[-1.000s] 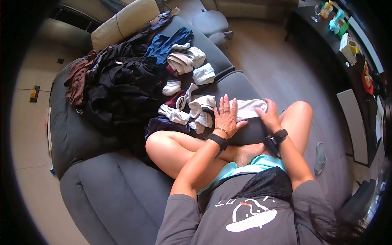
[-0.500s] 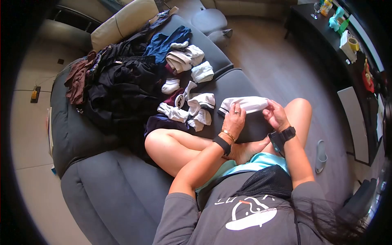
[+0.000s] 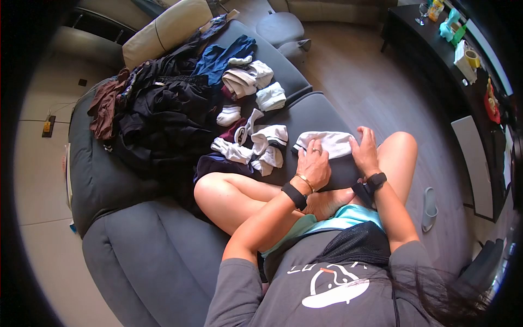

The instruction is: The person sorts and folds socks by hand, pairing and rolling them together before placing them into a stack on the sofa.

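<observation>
A white sock [image 3: 333,144] with a dark striped band at its left end lies stretched across the grey sofa seat [image 3: 318,111], just beyond my crossed legs. My left hand [image 3: 314,169], with a ring and a bracelet, rests its spread fingertips on the sock's near side. At the sock's right end is my right hand [image 3: 366,156], fingers stretched out and thumb beside the fabric; whether the thumb touches is hard to tell. To the left lie loose white socks [image 3: 267,139], and behind them a short white sock [image 3: 228,115] and a folded white bundle [image 3: 271,96].
A heap of dark clothes [image 3: 163,114] covers the sofa's left part, with a blue garment [image 3: 223,57] and a brown one [image 3: 107,109]. A beige cushion [image 3: 166,32] lies behind. A slipper [image 3: 429,209] is on the floor, and a dark cabinet [image 3: 419,46] stands right.
My right hand has let go of the sock's right end and opened, fingers now pointing up. The sock has settled flatter on the seat. My left hand stays nearly in place.
</observation>
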### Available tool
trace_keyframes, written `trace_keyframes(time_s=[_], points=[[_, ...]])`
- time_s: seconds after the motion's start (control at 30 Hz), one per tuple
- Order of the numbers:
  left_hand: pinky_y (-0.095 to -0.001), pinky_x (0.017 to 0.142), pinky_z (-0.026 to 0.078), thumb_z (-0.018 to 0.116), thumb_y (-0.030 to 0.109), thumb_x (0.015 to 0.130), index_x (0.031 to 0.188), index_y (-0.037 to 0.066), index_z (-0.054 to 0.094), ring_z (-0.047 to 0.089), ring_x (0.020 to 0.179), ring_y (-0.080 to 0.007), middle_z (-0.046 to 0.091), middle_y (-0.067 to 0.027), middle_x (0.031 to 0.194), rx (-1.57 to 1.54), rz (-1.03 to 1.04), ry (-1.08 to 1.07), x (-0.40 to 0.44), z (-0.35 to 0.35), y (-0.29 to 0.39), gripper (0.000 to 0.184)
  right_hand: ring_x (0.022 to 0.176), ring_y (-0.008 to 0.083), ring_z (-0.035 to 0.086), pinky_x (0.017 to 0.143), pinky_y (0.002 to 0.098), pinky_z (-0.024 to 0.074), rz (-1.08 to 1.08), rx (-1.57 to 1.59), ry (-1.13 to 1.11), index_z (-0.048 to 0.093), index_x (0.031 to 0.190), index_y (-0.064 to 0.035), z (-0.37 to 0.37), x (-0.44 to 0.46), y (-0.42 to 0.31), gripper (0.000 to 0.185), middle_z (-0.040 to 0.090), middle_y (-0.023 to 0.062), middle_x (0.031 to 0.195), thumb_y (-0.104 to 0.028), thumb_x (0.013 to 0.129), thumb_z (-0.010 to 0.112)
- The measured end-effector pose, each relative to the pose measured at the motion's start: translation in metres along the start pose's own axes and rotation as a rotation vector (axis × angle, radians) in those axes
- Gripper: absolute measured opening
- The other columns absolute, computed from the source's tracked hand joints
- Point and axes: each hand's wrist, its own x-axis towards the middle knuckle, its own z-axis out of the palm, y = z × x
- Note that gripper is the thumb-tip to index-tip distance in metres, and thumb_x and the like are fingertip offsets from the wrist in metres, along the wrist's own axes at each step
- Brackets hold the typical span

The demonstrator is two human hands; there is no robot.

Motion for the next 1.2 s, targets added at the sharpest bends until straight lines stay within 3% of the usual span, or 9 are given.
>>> trace_keyframes(time_s=[0.1,0.17,0.4,0.5,0.6,0.8,0.97,1.07,1.2], points=[[-0.0523,0.094,0.037,0.054,0.014,0.079,0.108,-0.002,0.055,0.037,0.126,-0.0344,0.039,-0.0228,0.132,-0.147,0.027,-0.051,0.011,0.02,-0.015,0.033,0.105,0.0365,0.052,0.092,0.0401,0.0418,-0.524,-0.253,0.198,0.049,0.114,0.0027,-0.002,-0.009,-0.027,0.034,0.052,0.024,0.118,-0.008,0.082,0.057],[-0.0551,0.097,0.034,0.054,0.017,0.081,0.117,-0.002,0.051,0.032,0.13,-0.0339,0.033,-0.0228,0.138,-0.146,0.087,-0.064,0.01,0.044,-0.024,0.041,0.121,0.0371,0.043,0.103,0.0407,0.0342,-0.727,-0.064,-0.267,0.044,0.123,0.0016,0.011,-0.013,-0.025,0.045,0.045,0.0216,0.129,0.001,0.08,0.055],[-0.0592,0.103,0.023,0.057,0.051,0.081,0.144,0.003,0.017,0.004,0.139,-0.0411,0.001,-0.0198,0.152,0.005,-0.28,-0.085,0.001,0.025,-0.04,0.089,0.125,0.0387,0.039,0.106,0.0389,0.0329,-0.431,-0.019,-0.301,0.044,0.124,0.0046,0.016,-0.013,-0.011,0.046,0.035,0.0262,0.137,0.004,0.079,0.052],[-0.059,0.103,0.023,0.059,0.055,0.078,0.141,0.001,0.025,0.011,0.138,-0.0397,0.012,-0.0234,0.149,0.005,-0.263,-0.032,0.001,0.021,-0.044,0.089,0.118,0.0334,0.049,0.098,0.0356,0.0413,-0.308,0.143,-0.206,0.053,0.114,0.0052,0.02,-0.009,-0.004,0.034,0.045,0.0234,0.131,0.005,0.08,0.05],[-0.0554,0.105,0.024,0.062,0.022,0.073,0.125,0.007,0.048,0.029,0.133,-0.0328,0.04,-0.0186,0.138,0.118,-0.016,-0.148,0.004,-0.007,-0.057,0.057,0.094,0.014,0.06,0.085,0.0252,0.0473,-0.044,0.601,-0.184,0.057,0.106,0.0042,0.011,-0.012,-0.009,0.022,0.062,0.008,0.1,0.004,0.086,0.047],[-0.0576,0.095,0.031,0.066,0.013,0.068,0.093,0.018,0.067,0.045,0.12,-0.0251,0.06,-0.0058,0.113,0.325,-0.181,0.11,0.007,-0.042,-0.132,0.025,0.091,0.0143,0.062,0.081,0.0253,0.0478,-0.046,0.699,-0.297,0.06,0.102,0.0021,0.002,-0.025,-0.038,0.019,0.063,0.0072,0.095,0.003,0.087,0.049],[-0.0306,0.064,0.047,0.069,0.02,0.081,0.091,0.004,0.064,0.063,0.072,-0.0198,0.065,-0.0069,0.084,-0.621,-0.285,0.579,0.005,-0.087,-0.127,0.019,0.094,0.0147,0.061,0.081,0.0242,0.0477,-0.185,0.549,-0.391,0.059,0.107,-0.0001,-0.001,-0.037,-0.066,0.022,0.062,0.0067,0.103,0.001,0.087,0.051],[-0.0217,0.062,0.048,0.066,0.017,0.086,0.096,0.002,0.063,0.058,0.072,-0.0061,0.064,-0.0007,0.082,-1.347,-0.388,0.471,-0.002,-0.096,-0.106,0.018,0.109,0.0179,0.052,0.09,0.0305,0.0443,-0.177,0.595,-0.482,0.047,0.125,-0.0034,-0.001,-0.04,-0.086,0.041,0.053,0.0089,0.12,-0.01,0.086,0.06],[-0.0235,0.068,0.048,0.065,0.013,0.084,0.103,0.0,0.06,0.059,0.079,-0.0091,0.064,-0.0031,0.091,-1.675,-0.295,0.266,-0.004,-0.086,-0.075,0.023,0.124,0.0244,0.039,0.103,0.039,0.0319,-0.247,0.62,-0.485,0.03,0.139,-0.0066,0.004,-0.038,-0.096,0.075,0.04,0.0125,0.135,-0.031,0.08,0.071]])
